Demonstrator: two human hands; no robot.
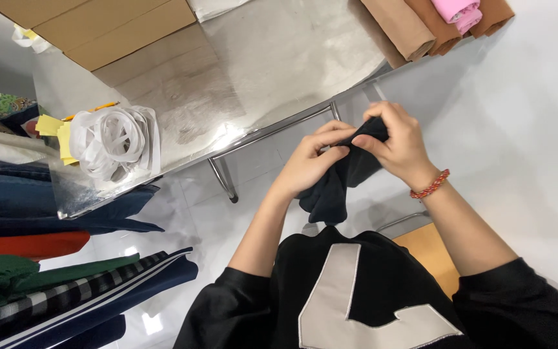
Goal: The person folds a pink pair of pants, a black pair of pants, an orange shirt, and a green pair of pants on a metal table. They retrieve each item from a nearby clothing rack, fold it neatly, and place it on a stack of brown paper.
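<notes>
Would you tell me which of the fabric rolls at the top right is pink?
The small pink roll, lying among the tan-brown rolls at the metal table's far corner; the others are all brown.

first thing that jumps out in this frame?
Both hands meet at centre frame over a piece of black cloth: the left hand and right hand pinch its top edge while the rest hangs down. The right wrist wears a red beaded bracelet. To the left, a bundle of white tape sits on the shiny steel table, with folded garments stacked at lower left.
</notes>
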